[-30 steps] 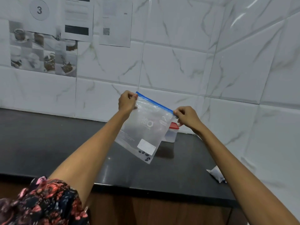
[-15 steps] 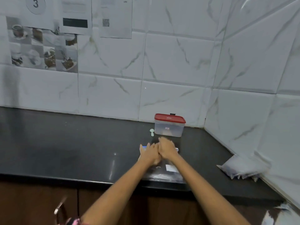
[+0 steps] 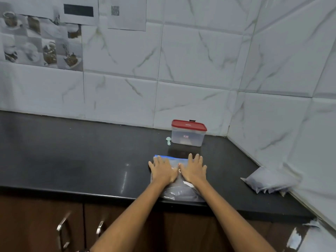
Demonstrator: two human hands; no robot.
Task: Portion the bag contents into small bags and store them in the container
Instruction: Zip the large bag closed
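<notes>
A clear zip bag (image 3: 179, 191) with a blue seal strip lies flat on the black counter (image 3: 91, 160), near its front edge. My left hand (image 3: 161, 170) and my right hand (image 3: 193, 170) press on it side by side, palms down, fingers straight and spread. A clear container (image 3: 187, 136) with a red lid stands closed behind the bag, against the tiled wall. A small pale green scoop (image 3: 168, 140) lies just left of the container. Small filled bags (image 3: 267, 180) are piled at the right, by the side wall.
Marble-look tiles close the counter at the back and on the right, forming a corner behind the container. Papers hang on the wall at upper left. Brown cabinet doors with metal handles (image 3: 61, 231) run below the counter edge.
One second ago both hands held the zip bag up by its top corners. They laid it on the counter, met at its middle, and have now spread flat across it.
</notes>
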